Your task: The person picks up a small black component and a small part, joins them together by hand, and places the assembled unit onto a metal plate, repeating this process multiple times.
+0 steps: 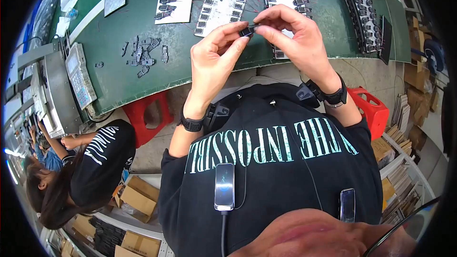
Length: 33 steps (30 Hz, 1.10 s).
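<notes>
Over the green table's near edge, my left hand [213,59] pinches a small black plastic housing [247,32] between thumb and fingers. My right hand [301,40] meets it from the other side, thumb and forefinger closed at the housing's edge. Whatever those fingertips grip is too small to make out. Just beyond both hands lies a pale metal plate [223,5] lined along its sides with small black parts and thin wires. A loose heap of similar small black parts [143,53] sits on the table to the left.
More plates bear black parts: a white one [183,0] and a dark rack [359,16] at right. A grey machine with a keypad [80,74] stands at the left end. Red stools [150,119] flank me; a co-worker [90,166] sits at left.
</notes>
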Tool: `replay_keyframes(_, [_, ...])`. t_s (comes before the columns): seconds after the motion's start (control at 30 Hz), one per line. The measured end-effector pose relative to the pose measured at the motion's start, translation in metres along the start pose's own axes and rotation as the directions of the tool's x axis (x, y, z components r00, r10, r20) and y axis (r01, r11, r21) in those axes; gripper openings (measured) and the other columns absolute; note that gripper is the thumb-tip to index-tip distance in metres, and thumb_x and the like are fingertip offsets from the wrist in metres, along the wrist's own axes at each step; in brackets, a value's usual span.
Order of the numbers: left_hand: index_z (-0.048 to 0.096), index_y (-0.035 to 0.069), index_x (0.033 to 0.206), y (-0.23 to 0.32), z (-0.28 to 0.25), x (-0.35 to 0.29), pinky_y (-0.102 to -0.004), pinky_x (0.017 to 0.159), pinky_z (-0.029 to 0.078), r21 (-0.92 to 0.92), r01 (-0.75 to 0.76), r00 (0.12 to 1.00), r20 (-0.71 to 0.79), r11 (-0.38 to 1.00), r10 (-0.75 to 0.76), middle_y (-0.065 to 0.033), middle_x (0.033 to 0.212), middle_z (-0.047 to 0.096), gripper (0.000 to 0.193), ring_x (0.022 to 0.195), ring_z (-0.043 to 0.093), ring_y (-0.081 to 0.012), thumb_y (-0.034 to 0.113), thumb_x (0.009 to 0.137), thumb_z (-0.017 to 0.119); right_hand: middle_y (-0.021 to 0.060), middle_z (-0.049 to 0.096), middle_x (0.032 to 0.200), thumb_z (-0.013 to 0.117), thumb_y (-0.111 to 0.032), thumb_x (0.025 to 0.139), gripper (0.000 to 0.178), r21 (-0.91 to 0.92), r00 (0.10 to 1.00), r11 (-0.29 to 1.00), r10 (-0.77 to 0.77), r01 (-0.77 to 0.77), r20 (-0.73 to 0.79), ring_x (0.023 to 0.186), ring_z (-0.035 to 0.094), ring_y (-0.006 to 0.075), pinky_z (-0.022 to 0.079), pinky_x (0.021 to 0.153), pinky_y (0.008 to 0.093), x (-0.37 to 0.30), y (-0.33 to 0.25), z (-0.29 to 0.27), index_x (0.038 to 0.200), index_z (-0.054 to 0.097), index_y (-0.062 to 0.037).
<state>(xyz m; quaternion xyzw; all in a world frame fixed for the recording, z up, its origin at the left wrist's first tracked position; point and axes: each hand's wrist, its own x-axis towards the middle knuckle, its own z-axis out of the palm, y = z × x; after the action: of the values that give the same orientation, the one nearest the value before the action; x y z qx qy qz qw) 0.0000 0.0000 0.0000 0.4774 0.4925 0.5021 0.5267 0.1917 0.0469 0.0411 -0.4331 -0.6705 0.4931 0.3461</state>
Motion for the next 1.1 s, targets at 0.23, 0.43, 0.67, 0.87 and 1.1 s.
replay_keyframes(0.23, [0.069,0.0,0.117,0.0,-0.004,0.001,-0.0211,0.074,0.052,0.037,-0.033,0.999,-0.026,0.999,0.034,-0.0032,0.091,0.073,0.027,0.085,0.066,-0.0056,0.001,0.09,0.071,-0.0011,0.067,0.095,0.071,-0.007,0.09,0.012,0.02,0.997,0.999,0.041,-0.042,0.068,0.081,0.058,0.0041,0.048,0.073,0.0211,0.007,0.005,0.009,0.1,0.071,-0.0016])
replay_keyframes(0.43, [0.068,-0.001,0.116,0.004,-0.005,0.0,-0.0211,0.074,0.053,0.068,-0.008,1.0,-0.014,0.998,0.009,-0.0047,0.092,0.075,0.026,0.085,0.068,-0.0062,0.001,0.09,0.071,-0.0018,0.066,0.094,0.071,-0.007,0.092,0.01,0.085,0.995,0.996,0.014,-0.022,0.102,0.08,0.058,0.004,0.048,0.071,0.0203,0.009,0.017,0.007,0.1,0.069,-0.0021])
replay_keyframes(0.67, [0.067,-0.002,0.114,0.002,-0.008,-0.002,-0.0224,0.074,0.054,0.073,0.03,0.999,0.024,0.997,-0.031,-0.0086,0.093,0.076,0.025,0.085,0.07,-0.0083,0.002,0.09,0.071,-0.0003,0.066,0.094,0.069,-0.009,0.094,0.011,0.271,0.932,0.932,0.142,-0.239,0.332,0.082,0.061,0.0045,0.05,0.073,0.0197,0.017,0.023,-0.005,0.102,0.065,-0.0019])
replay_keyframes(0.87, [0.067,-0.002,0.112,0.004,-0.011,-0.001,-0.0234,0.074,0.055,0.089,0.034,0.996,0.078,0.995,-0.041,-0.0099,0.092,0.076,0.024,0.085,0.071,-0.0099,0.004,0.09,0.071,0.0009,0.065,0.093,0.069,-0.008,0.094,0.013,0.23,0.911,0.945,0.13,-0.234,0.392,0.085,0.063,0.0049,0.052,0.076,0.0199,0.019,0.02,-0.009,0.103,0.063,-0.0019])
replay_keyframes(1.1, [0.067,-0.002,0.111,0.008,0.001,-0.004,-0.0246,0.073,0.056,0.213,-0.055,0.998,0.044,0.975,0.047,-0.0102,0.09,0.076,0.022,0.084,0.072,-0.0112,0.003,0.09,0.07,0.0005,0.064,0.094,0.068,-0.005,0.094,0.014,0.247,0.93,0.952,0.086,-0.183,0.358,0.088,0.062,0.0063,0.052,0.079,0.0214,0.016,0.023,-0.006,0.105,0.06,-0.0012])
